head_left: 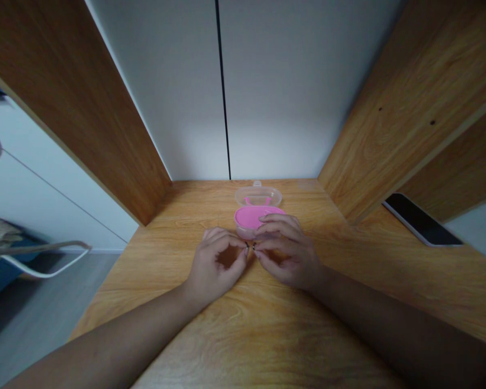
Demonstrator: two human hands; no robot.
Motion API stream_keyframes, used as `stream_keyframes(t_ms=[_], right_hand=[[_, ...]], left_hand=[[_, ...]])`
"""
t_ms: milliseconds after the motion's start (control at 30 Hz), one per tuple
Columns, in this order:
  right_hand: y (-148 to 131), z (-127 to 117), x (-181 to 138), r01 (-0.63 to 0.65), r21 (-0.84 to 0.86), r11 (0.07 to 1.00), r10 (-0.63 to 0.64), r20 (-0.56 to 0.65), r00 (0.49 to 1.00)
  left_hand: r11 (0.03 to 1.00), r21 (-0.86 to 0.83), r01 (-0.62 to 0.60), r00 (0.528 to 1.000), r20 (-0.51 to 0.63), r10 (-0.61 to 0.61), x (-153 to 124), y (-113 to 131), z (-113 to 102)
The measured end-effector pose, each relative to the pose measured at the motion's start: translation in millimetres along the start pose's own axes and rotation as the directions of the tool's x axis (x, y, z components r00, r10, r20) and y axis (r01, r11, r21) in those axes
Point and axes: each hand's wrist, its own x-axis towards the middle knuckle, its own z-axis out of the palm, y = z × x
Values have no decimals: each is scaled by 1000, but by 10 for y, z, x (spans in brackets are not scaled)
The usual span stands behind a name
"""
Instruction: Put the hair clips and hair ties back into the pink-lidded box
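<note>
My left hand is closed in a pinch, thumb against index finger, on a tiny dark piece. Facing it, my right hand pinches another small dark, shiny piece. A narrow gap lies between the two sets of fingertips. Both pieces are too small to name. Just beyond my hands sits a small oval case with a pink inside, its clear lid tipped open toward the back. The fingers of my right hand cover the case's right front part.
The wooden tabletop runs up to a white panel at the back. Wooden boards stand on the left and right. A phone lies at the right. A white cable hangs at the left.
</note>
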Motion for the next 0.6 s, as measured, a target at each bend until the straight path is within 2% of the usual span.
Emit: stream_keyframes(t_ms=[467,600], right_hand=[[6,-2,-17,-79,-5,997,79,-10,997],[-12,-3,9,-71,-1,997,71,3,997]], left_hand=[[999,-36,30,999,-30,-31,-7,14,6],[999,-53,4,1000,-19,-5,10,24,6]])
